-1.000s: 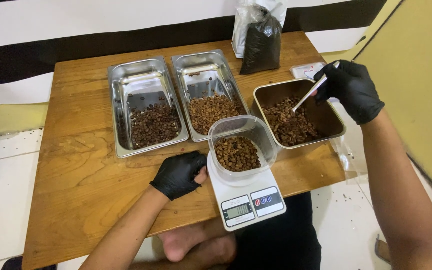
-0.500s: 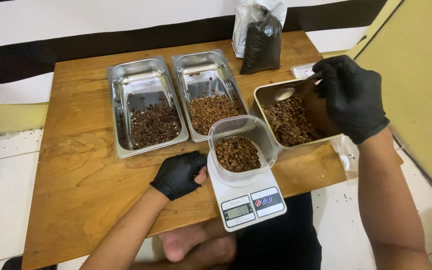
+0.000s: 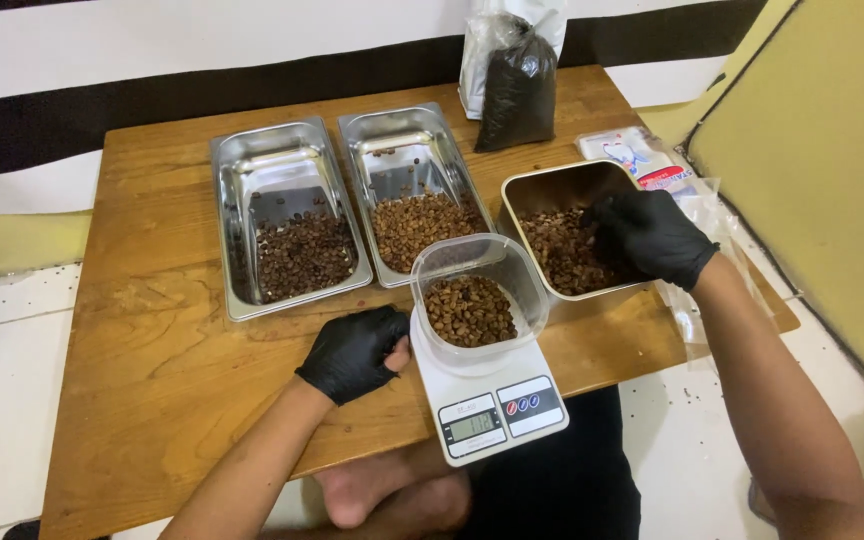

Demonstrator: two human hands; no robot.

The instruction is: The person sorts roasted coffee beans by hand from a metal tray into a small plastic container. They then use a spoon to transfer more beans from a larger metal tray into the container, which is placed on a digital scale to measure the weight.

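Coffee beans (image 3: 564,258) fill the bottom of the square metal tray (image 3: 552,190) near the right edge of the wooden table (image 3: 162,340), and we have our right hand (image 3: 652,238), in a black glove, dipped down into them; the fingers curl into the pile, but we cannot tell whether they grip anything. Our left hand (image 3: 354,352), gloved too, rests loosely clenched on the table, touching the left side of the white kitchen scale (image 3: 487,400), which overhangs the near edge. On the scale stands a clear plastic tub (image 3: 479,275) with a layer of beans in it, just beside the square tray. Further back, two long steel pans sit side by side: the left pan (image 3: 282,165) holds darker beans, the middle pan (image 3: 397,145) lighter brown ones. At the far edge a dark bag (image 3: 517,90) stands upright. Clear plastic packets (image 3: 642,160) lie at the far right corner.
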